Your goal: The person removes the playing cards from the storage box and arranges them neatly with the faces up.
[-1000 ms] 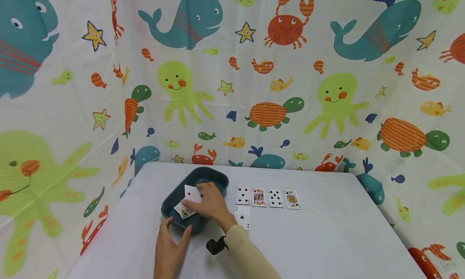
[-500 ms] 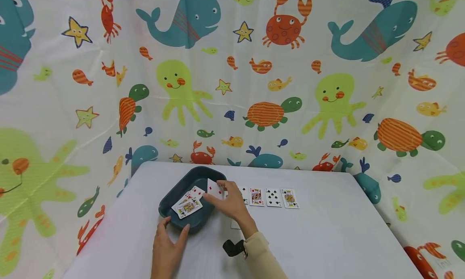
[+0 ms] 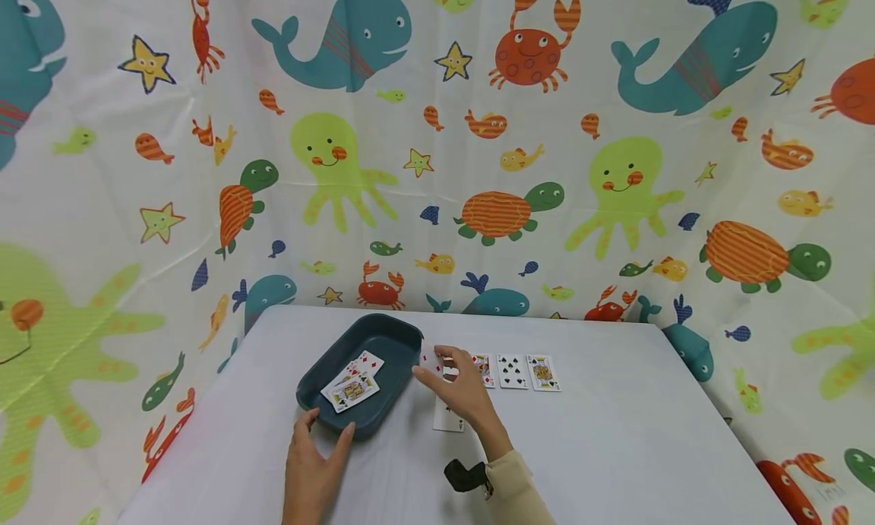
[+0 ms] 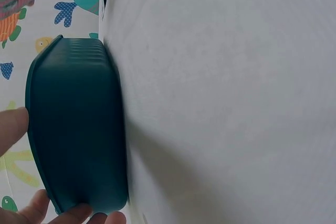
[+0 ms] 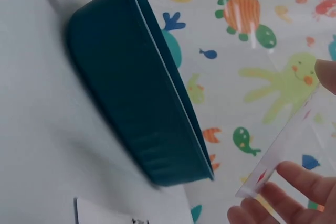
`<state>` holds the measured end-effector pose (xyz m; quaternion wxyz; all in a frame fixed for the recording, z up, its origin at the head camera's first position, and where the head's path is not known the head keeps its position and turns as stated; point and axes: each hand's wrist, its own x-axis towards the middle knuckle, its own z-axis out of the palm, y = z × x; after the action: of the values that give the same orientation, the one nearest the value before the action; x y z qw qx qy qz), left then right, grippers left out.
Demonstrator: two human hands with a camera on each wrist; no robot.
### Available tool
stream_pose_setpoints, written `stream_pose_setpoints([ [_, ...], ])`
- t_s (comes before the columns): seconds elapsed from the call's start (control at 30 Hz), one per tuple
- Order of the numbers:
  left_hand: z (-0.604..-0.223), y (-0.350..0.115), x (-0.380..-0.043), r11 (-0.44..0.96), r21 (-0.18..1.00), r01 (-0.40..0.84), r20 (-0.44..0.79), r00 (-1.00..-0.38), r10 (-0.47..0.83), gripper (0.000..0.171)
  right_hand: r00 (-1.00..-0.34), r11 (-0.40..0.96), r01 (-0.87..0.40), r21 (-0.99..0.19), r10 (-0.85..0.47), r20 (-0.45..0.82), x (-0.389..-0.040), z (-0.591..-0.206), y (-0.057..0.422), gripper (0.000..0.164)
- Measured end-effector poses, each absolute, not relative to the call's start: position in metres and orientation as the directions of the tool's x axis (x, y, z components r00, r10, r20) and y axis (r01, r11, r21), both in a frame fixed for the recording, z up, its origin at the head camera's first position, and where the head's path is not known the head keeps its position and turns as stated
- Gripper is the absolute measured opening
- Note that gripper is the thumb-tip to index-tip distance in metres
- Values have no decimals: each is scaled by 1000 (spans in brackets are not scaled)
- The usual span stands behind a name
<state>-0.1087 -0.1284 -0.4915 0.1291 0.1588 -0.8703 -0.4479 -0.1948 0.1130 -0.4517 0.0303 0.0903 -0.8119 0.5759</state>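
My right hand (image 3: pixel 465 392) pinches a playing card (image 3: pixel 428 358) between thumb and fingers, raised just right of a dark teal plastic tub (image 3: pixel 305 392). In the right wrist view the card (image 5: pixel 278 153) is tilted nearly edge-on, a red diamond pip showing. My left hand (image 3: pixel 313 468) holds the tub's near end, thumb on one side and fingers on the other; the left wrist view shows digits at the tub's (image 4: pixel 79 124) rim and lower wall. Inside the tub lie overlapping cards, a face card (image 3: pixel 353 393) on top and a diamond card (image 3: pixel 370 363) behind.
Right of the tub a row of face-up cards includes a red face card (image 3: pixel 487 369), a spade card (image 3: pixel 513 371) and another face card (image 3: pixel 544 373). Below the row's left end lies a club card (image 3: pixel 447 419), partly behind my right hand. A sea-animal curtain (image 3: pixel 437 168) surrounds the white table (image 3: pixel 615 434).
My right hand has lifted a diamond card out of the tub and carried it rightward past the rim, toward the row's left end. The left hand stays at the tub.
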Motion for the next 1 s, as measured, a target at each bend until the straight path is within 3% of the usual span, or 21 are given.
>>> stream_pose_setpoints([
  [0.37,-495,-130,-109,551,820,-155,98,-911,-402,79,-986,341,-160,-926,-93,136,-189,-465,145,68],
  [0.63,-494,-130,-110,542,823,-173,65,-918,-391,82,-986,480,-165,-861,-94,137,-187,-470,169,74],
  [0.8,-494,-131,-112,538,819,-200,28,-922,-385,83,-982,593,-187,-783,-144,125,-187,-477,185,80],
  [1.0,-494,-131,-113,542,816,-201,25,-925,-380,83,-947,695,-303,-652,-294,126,-190,-483,205,87],
])
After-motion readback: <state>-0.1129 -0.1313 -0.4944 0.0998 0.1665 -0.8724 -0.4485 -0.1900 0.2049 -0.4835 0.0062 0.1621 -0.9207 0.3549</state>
